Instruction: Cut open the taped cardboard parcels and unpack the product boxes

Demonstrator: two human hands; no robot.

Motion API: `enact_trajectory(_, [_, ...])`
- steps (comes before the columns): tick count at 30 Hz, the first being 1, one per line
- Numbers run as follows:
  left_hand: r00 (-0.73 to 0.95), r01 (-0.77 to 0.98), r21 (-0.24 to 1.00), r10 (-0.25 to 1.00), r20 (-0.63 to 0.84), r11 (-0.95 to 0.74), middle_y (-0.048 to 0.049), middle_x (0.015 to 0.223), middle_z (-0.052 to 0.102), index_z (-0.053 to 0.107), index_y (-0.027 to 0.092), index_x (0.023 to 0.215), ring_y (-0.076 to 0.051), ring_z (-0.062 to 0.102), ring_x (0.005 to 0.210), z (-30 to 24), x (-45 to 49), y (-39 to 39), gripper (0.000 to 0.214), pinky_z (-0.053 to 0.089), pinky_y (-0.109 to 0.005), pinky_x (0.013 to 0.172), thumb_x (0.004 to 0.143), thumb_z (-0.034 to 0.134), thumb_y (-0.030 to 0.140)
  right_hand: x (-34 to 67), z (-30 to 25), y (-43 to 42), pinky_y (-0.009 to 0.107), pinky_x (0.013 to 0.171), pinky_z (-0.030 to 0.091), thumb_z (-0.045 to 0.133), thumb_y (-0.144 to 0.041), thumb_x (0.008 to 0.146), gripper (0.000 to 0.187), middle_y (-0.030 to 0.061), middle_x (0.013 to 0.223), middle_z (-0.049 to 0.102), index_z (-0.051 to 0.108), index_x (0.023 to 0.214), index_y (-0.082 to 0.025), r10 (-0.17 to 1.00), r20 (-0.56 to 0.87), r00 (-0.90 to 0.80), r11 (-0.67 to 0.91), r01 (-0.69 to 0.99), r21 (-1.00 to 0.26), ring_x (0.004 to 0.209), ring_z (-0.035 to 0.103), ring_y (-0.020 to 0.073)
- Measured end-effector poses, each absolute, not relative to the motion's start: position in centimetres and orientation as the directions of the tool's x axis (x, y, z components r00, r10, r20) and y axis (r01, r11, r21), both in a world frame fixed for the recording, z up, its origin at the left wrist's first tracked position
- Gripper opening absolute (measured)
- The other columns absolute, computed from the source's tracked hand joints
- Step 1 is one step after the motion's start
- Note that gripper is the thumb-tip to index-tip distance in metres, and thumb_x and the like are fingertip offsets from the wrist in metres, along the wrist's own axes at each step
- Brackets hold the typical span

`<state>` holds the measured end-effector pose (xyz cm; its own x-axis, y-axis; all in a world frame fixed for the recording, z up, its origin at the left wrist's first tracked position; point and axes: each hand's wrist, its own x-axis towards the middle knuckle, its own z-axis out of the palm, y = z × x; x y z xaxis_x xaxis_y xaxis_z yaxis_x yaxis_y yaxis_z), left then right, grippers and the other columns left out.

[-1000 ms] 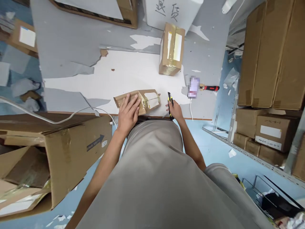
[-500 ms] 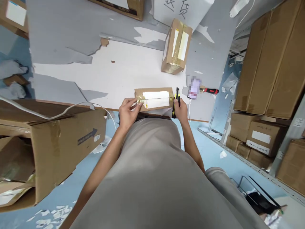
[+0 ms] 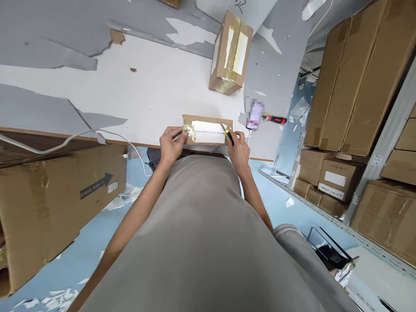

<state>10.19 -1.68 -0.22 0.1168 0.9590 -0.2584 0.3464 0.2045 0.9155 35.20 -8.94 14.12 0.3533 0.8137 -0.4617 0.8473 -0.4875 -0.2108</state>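
A small cardboard box [image 3: 208, 118] with a white label and shiny tape at its ends lies at the table's front edge. A dark slit or line runs lengthwise across the label. At the box's left end, my left hand [image 3: 171, 145] grips the taped corner between thumb and fingers. My right hand [image 3: 238, 149] is closed round a black and yellow utility knife [image 3: 229, 136] at the right end. The knife's blade points up and left over the label; whether it touches the surface I cannot tell.
A taller taped carton [image 3: 224, 71] stands behind on the table [image 3: 156, 91]. To the right lie a pixelated phone [image 3: 255, 116] with a cable and a red-black handled tool [image 3: 277, 119]. A large carton [image 3: 61, 199] stands at lower left; shelved boxes [image 3: 338, 86] line the right.
The knife has swung from upright beside the box's right end to tilted left over the label. My left hand stays on the left end. The camera view has shifted to the right.
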Motion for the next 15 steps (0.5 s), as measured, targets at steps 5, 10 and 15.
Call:
enact_trajectory(5, [0.104, 0.397, 0.896, 0.96, -0.258, 0.198, -0.0106, 0.117, 0.084, 0.089, 0.02, 0.13, -0.032, 0.081, 0.121, -0.4, 10.2, -1.2, 0.04, 0.066, -0.05, 0.12, 0.096, 0.081, 0.041, 34.0, 14.8, -7.0, 0.032, 0.107, 0.062, 0.033, -0.031, 0.128, 0.058, 0.0126, 0.159, 0.072, 0.061, 0.179, -0.033, 0.853, -0.51, 0.109, -0.252, 0.942, -0.222, 0.134, 0.075, 0.0256])
enact_trajectory(10, [0.087, 0.404, 0.898, 0.969, -0.229, 0.176, -0.0099, 0.114, 0.081, 0.088, 0.021, 0.128, -0.032, 0.079, 0.122, -0.7, 10.0, -1.2, 0.035, 0.065, -0.05, 0.123, 0.098, 0.079, 0.037, 38.6, 8.9, -6.5, 0.047, 0.122, 0.061, 0.031, -0.026, 0.124, 0.064, 0.0243, 0.164, 0.067, 0.047, 0.185, -0.016, 0.765, -0.349, 0.541, -0.618, 0.769, -0.163, 0.151, 0.067, 0.0332])
enact_trajectory(15, [0.053, 0.378, 0.907, 0.973, -0.223, 0.187, -0.0123, 0.118, 0.078, 0.086, 0.018, 0.138, -0.033, 0.078, 0.124, -0.5, 9.1, -0.9, 0.044, 0.069, -0.051, 0.117, 0.101, 0.08, 0.04, 40.7, 3.6, -7.1, 0.047, 0.136, 0.051, 0.04, -0.014, 0.115, 0.067, 0.0323, 0.17, 0.064, 0.046, 0.181, 0.0, 0.673, -0.484, 0.559, -0.715, 0.66, -0.231, 0.159, 0.064, 0.0297])
